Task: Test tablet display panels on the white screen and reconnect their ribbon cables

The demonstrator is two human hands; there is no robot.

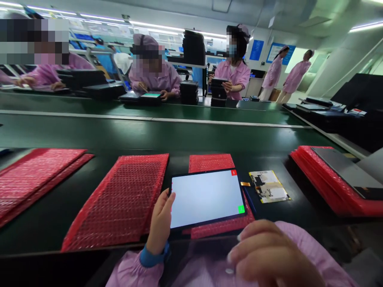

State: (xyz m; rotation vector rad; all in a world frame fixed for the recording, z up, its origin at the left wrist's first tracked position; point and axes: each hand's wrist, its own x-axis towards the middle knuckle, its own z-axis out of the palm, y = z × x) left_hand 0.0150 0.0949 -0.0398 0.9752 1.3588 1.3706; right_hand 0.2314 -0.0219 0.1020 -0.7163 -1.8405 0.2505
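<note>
My left hand (161, 219) grips the left edge of a tablet screen (206, 199), its thumb lying on the front. The screen glows plain white, with a red square at its upper right corner and a green one at its lower right. It is tilted up over a red bubble-wrap bag (212, 162). An orange flat cable (245, 184) runs from its right side towards a white and black board with yellow edges (269, 186). Close to the camera, my right hand (266, 251) hovers with loosely bent fingers, touching nothing visible. A dark blue pen-like stick (250, 199) lies beside the screen.
Red bubble-wrap bags (119, 199) lie on the dark bench to the left, with more (38, 171) farther left. At right, a grey panel (350, 167) rests on a red bubble-wrap stack (326, 183). Beyond a green conveyor belt (167, 133), co-workers in pink handle tablets beside black stacks (189, 92).
</note>
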